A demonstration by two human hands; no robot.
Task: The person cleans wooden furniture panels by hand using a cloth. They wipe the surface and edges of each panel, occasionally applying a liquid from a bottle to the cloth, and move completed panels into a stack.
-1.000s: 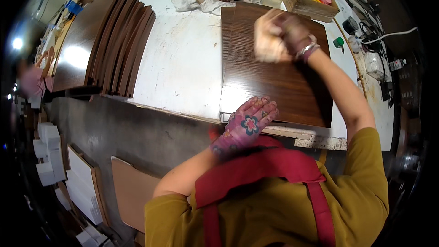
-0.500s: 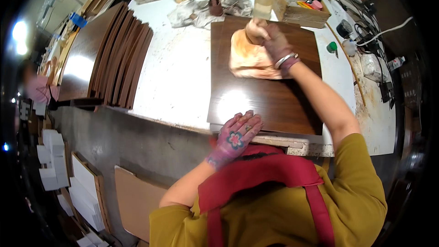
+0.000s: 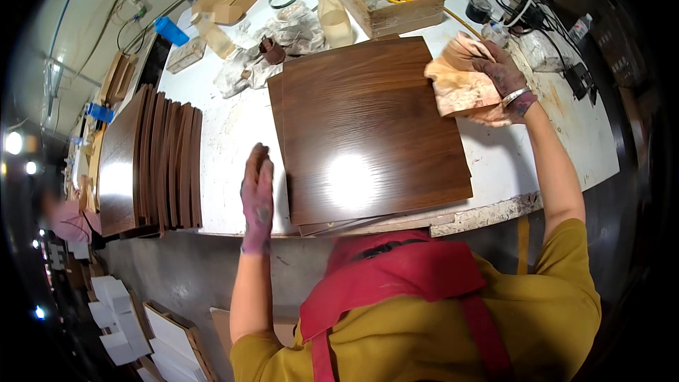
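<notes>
A dark brown wood-grain panel [image 3: 361, 127] lies on the white worktable [image 3: 230, 131], with the edge of another panel showing under it. At its right edge my right hand [image 3: 502, 74] is closed on a stained peach-and-cream cloth [image 3: 463, 78], which hangs over the panel's border. My left hand [image 3: 258, 194] is beside the panel's left edge, apart from it, with fingers stretched out and nothing in them. Purple-brown stain covers both hands.
Several similar panels [image 3: 166, 163] stand on edge at the left. Behind are crumpled rags [image 3: 300, 32], a brown cup [image 3: 271, 51], a bottle [image 3: 333, 18] and a wooden box [image 3: 396, 18]. Cables [image 3: 527, 0] lie at the far right. Another person [image 3: 74, 219] is at the far left.
My right hand has carried the cloth rightward to the panel's edge. My left hand has left the panel's near edge and moved left. The view has also shifted.
</notes>
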